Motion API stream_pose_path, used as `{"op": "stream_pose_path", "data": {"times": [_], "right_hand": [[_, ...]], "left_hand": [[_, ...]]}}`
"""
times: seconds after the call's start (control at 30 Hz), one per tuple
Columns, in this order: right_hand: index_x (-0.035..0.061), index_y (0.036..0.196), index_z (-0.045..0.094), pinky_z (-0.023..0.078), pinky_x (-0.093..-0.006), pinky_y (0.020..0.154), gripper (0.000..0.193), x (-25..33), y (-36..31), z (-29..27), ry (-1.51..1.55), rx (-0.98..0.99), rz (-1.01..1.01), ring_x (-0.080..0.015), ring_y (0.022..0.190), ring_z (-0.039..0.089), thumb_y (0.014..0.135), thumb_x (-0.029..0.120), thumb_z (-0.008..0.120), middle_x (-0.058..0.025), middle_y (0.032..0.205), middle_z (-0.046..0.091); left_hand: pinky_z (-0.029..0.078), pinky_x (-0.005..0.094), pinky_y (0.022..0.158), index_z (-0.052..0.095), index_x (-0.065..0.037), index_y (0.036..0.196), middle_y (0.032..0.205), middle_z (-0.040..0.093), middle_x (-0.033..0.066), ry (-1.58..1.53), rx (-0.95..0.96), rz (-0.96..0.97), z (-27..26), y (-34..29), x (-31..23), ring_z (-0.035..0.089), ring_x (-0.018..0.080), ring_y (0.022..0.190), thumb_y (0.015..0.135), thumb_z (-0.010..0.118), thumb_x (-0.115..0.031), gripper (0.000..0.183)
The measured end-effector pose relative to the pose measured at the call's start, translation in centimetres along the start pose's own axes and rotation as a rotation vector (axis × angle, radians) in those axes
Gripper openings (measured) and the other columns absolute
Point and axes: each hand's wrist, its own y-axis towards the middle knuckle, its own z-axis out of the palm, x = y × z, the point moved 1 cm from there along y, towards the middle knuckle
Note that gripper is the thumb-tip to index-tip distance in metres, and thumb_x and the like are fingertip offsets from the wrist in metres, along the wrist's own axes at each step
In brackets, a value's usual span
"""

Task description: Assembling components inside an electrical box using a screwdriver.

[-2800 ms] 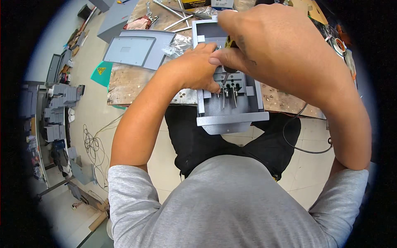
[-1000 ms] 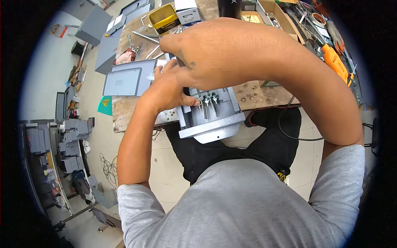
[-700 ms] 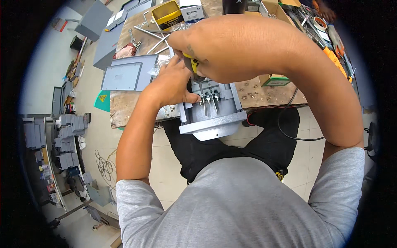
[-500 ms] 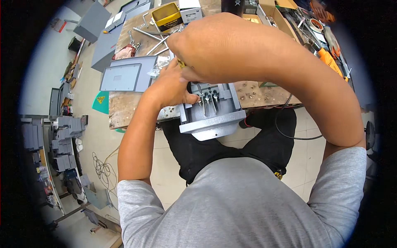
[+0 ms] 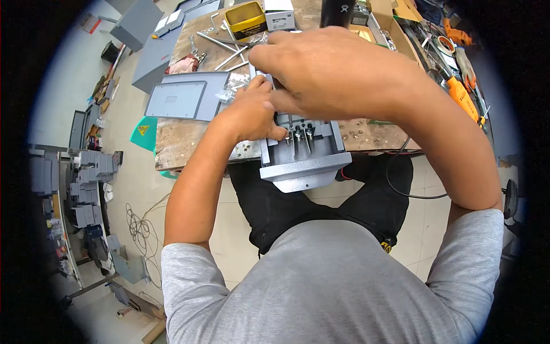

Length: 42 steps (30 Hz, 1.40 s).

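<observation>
A grey metal enclosure [image 5: 305, 166] lies at the table's front edge, its near end jutting out above my lap. Inside it show dark terminals with metal strips [image 5: 302, 137]. My left hand [image 5: 252, 112] grips its left wall, the thumb bent over into the enclosure beside the terminals. Above the far part of the enclosure my right hand [image 5: 303, 71] is closed, the wrist arched over. Whatever it holds is hidden behind the hand and forearm.
On the wooden table [image 5: 177, 135] lie a grey panel [image 5: 175, 99], clear plastic bags [image 5: 232, 86], metal rods [image 5: 232, 59] and a yellow-black box [image 5: 245, 20]. A white carton [image 5: 279, 14] and dark bottle [image 5: 337, 12] stand behind. An orange-handled tool [image 5: 463, 98] lies right.
The whole view has shifted, so the table and enclosure appear farther right. My right hand has turned at the wrist; a small yellow piece beside it earlier is now hidden. The left hand keeps its grip.
</observation>
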Motion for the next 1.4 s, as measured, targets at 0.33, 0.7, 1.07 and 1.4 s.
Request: {"op": "stream_pose_path", "data": {"times": [0.33,0.7,1.07,1.4], "right_hand": [[0.0040,0.101,0.066,0.055,-0.0471,0.077,0.024,0.9,-0.5,-1.5,-0.055,0.084,0.037,-0.0375,0.088,0.071,0.091,0.025,0.073,-0.0169,0.091,0.071],[0.0036,0.100,0.063,0.055,-0.0479,0.070,0.028,0.7,-0.3,-1.1,0.012,-0.051,-0.133,-0.0377,0.078,0.071,0.091,0.027,0.074,-0.0158,0.078,0.069],[0.0046,0.097,0.065,0.056,-0.0468,0.070,0.025,0.9,-0.2,-1.2,-0.079,0.020,-0.044,-0.0380,0.077,0.071,0.091,0.028,0.074,-0.0147,0.080,0.071],[0.0055,0.111,0.066,0.056,-0.0427,0.079,0.030,1.4,-0.2,-2.3,-0.103,0.153,0.050,-0.0339,0.089,0.072,0.088,0.021,0.077,-0.0124,0.089,0.071]], "left_hand": [[0.041,0.0535,0.112,0.065,-0.007,0.134,0.137,0.059,0.0189,0.036,-0.038,0.067,0.9,0.6,0.6,0.044,0.0377,0.136,0.070,0.086,-0.043,0.077],[0.038,0.0549,0.114,0.065,-0.006,0.135,0.141,0.058,0.0193,0.038,-0.052,0.024,0.5,0.5,-0.3,0.036,0.0399,0.146,0.070,0.087,-0.039,0.075],[0.040,0.0569,0.112,0.069,-0.007,0.128,0.140,0.059,0.0186,0.062,-0.019,0.021,0.5,0.8,-0.3,0.041,0.0411,0.141,0.071,0.086,-0.039,0.068],[0.041,0.0561,0.110,0.059,-0.002,0.138,0.138,0.060,0.0209,0.063,-0.128,0.041,0.4,0.5,-1.3,0.043,0.0391,0.140,0.070,0.087,-0.038,0.082]]}}
